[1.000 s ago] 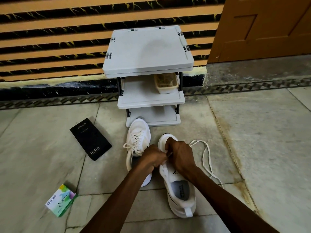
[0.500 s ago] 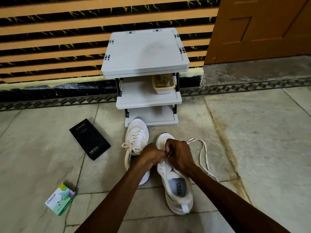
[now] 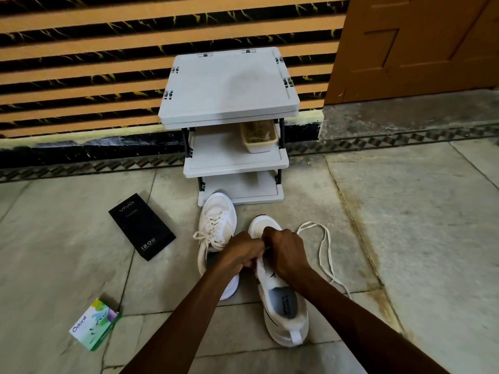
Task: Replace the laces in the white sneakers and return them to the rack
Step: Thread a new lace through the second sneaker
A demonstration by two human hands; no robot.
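Observation:
Two white sneakers lie on the floor in front of a grey three-shelf rack [image 3: 229,87]. The left sneaker [image 3: 217,225] is laced and tied. The right sneaker [image 3: 283,309] points toward the rack. A long white lace [image 3: 325,255] trails from it across the floor to the right. My left hand [image 3: 241,251] and my right hand [image 3: 285,252] are closed over this shoe's eyelet area, knuckles nearly touching. Both pinch the lace at the shoe's front, where the fingers hide it.
A black phone box [image 3: 141,226] lies left of the sneakers. A small green and white carton [image 3: 94,323] sits at lower left. A beige tub [image 3: 259,136] stands on the rack's middle shelf. A striped wall and a brown door [image 3: 421,41] are behind.
The hands have stayed on the right sneaker's front with only small finger movement. The loose lace loop on the floor has shifted slightly.

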